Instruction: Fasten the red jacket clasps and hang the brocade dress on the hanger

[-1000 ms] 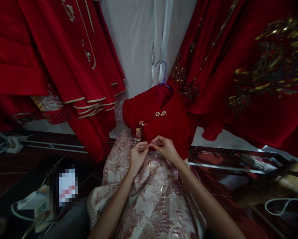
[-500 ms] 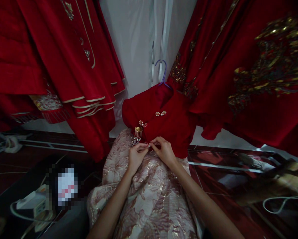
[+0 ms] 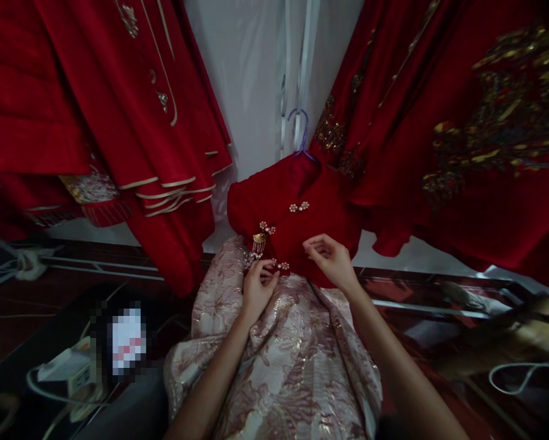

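Note:
A short-sleeved red top (image 3: 283, 235) on a purple hanger (image 3: 304, 131) lies in front of me, its lower edge on shiny pink-and-gold floral brocade (image 3: 297, 360). My left hand (image 3: 260, 287) is at the top's lower edge, thumb and fingers closed on the red cloth beside a pearl flower clasp (image 3: 281, 266). Over the top's right half, my right hand (image 3: 333, 260) is raised with thumb and forefinger pinched; anything between them is too small to make out. Another flower clasp (image 3: 299, 207) sits near the collar. A gold fan-shaped tassel ornament (image 3: 258, 241) hangs at the left.
Red garments with pale piping (image 3: 164, 146) hang at the left. A red garment with gold sequin embroidery (image 3: 513, 116) hangs at the right. A white power strip (image 3: 75, 366) with cables and a blurred-out screen (image 3: 128, 342) lie at lower left.
My right hand has left the lower clasp and moved right and slightly up, uncovering it. My left hand stays by the clasp. The whole view has shifted slightly.

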`<state>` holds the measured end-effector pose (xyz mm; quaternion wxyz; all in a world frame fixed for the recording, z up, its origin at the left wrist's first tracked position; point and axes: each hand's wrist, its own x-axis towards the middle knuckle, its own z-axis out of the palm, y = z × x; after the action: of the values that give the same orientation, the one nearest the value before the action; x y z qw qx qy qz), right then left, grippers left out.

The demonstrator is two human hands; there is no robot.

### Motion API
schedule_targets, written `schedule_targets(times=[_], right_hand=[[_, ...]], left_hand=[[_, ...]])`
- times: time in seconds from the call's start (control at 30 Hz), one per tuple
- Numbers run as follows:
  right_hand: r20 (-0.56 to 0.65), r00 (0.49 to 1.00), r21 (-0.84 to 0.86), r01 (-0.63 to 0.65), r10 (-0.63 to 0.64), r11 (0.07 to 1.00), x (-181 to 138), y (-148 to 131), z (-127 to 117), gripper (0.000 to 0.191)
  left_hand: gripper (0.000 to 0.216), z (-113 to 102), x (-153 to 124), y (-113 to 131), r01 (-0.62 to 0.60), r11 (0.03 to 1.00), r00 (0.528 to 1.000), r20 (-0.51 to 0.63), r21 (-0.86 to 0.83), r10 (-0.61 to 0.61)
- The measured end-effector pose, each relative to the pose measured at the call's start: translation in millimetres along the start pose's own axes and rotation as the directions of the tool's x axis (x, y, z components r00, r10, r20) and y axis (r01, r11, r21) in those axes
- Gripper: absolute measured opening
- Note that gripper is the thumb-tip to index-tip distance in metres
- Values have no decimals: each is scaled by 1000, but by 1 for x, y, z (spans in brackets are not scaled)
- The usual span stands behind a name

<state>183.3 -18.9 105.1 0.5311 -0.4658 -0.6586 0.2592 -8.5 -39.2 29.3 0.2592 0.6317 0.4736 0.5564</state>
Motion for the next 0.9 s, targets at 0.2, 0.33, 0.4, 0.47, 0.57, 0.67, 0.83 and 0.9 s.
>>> schedule_targets(times=[0.2,0.33,0.4,0.47,0.57,0.67,0.83,0.9], right_hand=[[79,997,-35,-20,23,999,-2,-2,6,24],[213,977,-150,15,17,989,-8,4,10,16],[247,969,-154,30,9,988,-12,11,14,14],[262,965,-130,34,1,991,-15,17,19,16],[281,960,-83,14,10,996,-18,24,27,20],[266,964,-72,-7,26,997,-19,26,33,17],[236,971,-45,-37,46,998,-21,27,38,17],[229,972,-19,-51,54,999,-22,29,40,17]], left_hand=[[17,-1,0,1,-30,996,999,39,87,27],[15,-1,2,3,-59,987,997,48,151,52],[16,-2,3,7,-97,971,995,49,220,88],[16,-2,4,11,-143,946,990,62,292,131],[16,-2,4,13,-177,923,984,79,341,160],[16,-1,5,12,-180,922,983,93,342,158],[11,1,6,7,-194,929,980,91,314,174],[9,1,5,4,-195,943,980,78,268,180]])
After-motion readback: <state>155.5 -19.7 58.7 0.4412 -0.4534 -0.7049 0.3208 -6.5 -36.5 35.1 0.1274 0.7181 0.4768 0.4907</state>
